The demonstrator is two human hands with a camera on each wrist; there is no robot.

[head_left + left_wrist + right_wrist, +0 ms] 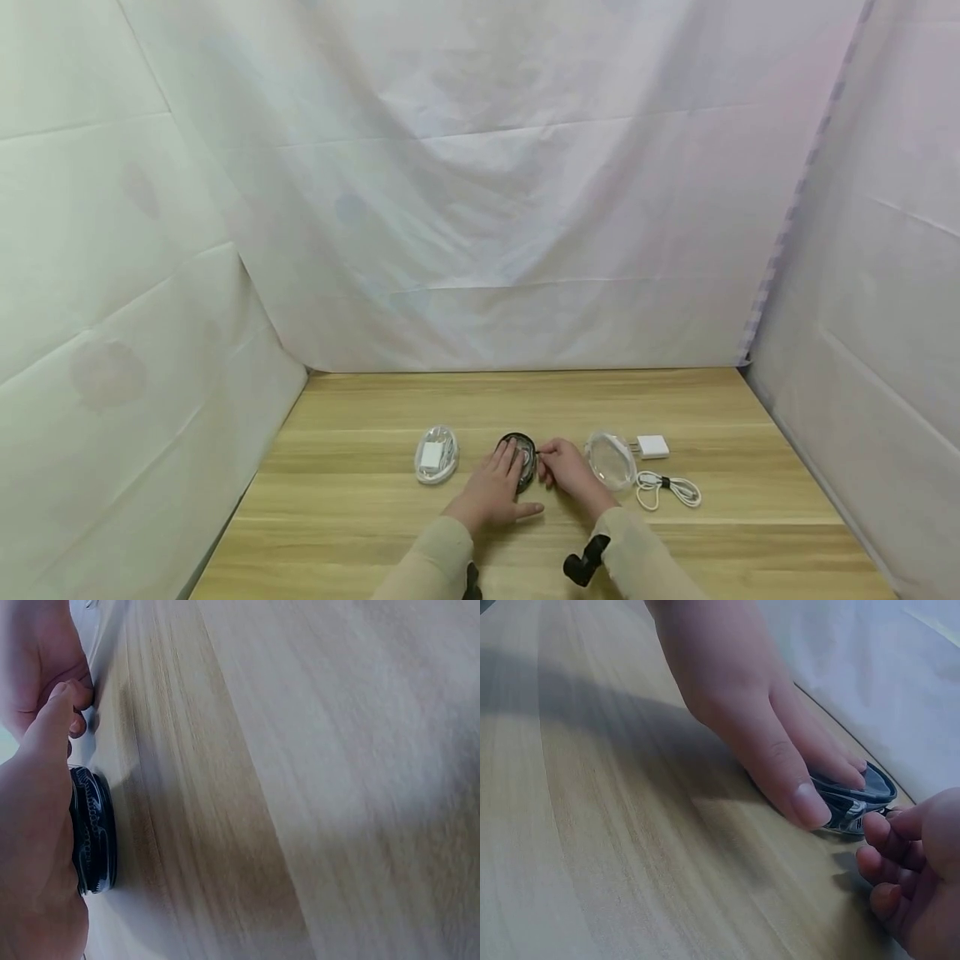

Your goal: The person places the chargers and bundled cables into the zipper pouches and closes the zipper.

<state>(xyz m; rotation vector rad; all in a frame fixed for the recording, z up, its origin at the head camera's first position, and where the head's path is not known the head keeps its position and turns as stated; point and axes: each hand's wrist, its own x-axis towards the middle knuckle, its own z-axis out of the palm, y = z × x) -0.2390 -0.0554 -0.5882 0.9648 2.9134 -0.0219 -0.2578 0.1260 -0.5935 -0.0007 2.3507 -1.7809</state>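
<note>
Fingers of left hand (492, 490) extended, resting on top of round black-edged case (528, 465), which lies on wooden table (360, 542) between both hands. Right hand (567, 469) just right of case: thumb and forefinger pinch small dark tab (886, 812) at case's right edge. Well left, clear round case (435, 479) contains white charger (432, 456) and white cord (450, 455). Right of right hand, second clear case (611, 461); beside it white adapter (652, 447), prongs facing left. Bundled cable (654, 480) with black tie (665, 482) on adapter's near side.
</note>
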